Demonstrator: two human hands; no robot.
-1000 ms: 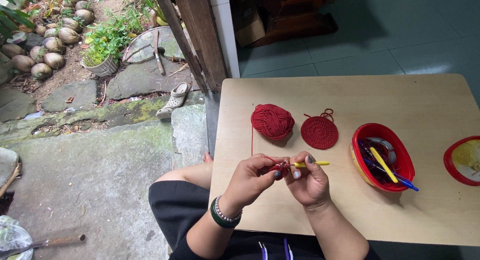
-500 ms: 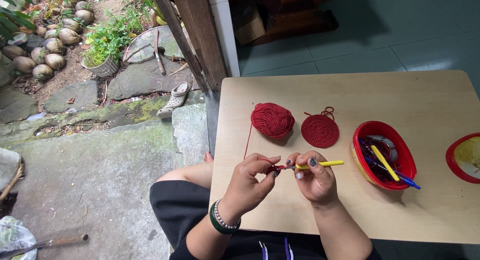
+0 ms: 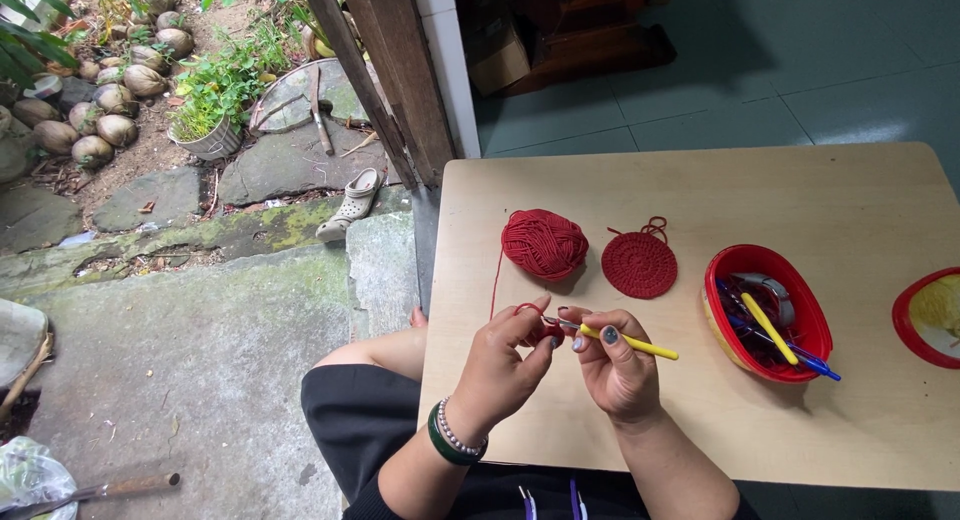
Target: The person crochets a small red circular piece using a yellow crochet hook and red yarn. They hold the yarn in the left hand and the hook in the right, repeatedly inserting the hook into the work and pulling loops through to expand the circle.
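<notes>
My left hand (image 3: 505, 365) pinches a small loop of red yarn (image 3: 527, 310) above the near part of the wooden table (image 3: 860, 210). My right hand (image 3: 612, 365) grips a crochet hook with a yellow handle (image 3: 630, 343), its metal tip meeting the loop between my fingers. A strand runs up from the loop to a red yarn ball (image 3: 543, 244) lying on the table. Right of the ball lies a flat round crocheted red disc (image 3: 639, 265) with a loose tail.
A red oval bowl (image 3: 725, 325) to the right holds several hooks and small tools. Another red dish (image 3: 905, 325) sits at the right edge. Left of the table are stone steps, a sandal (image 3: 350, 205), a potted plant and coconuts.
Both hands have lifted slightly and the hook tip has worked into the yarn loop. The ball, disc and bowls have not moved.
</notes>
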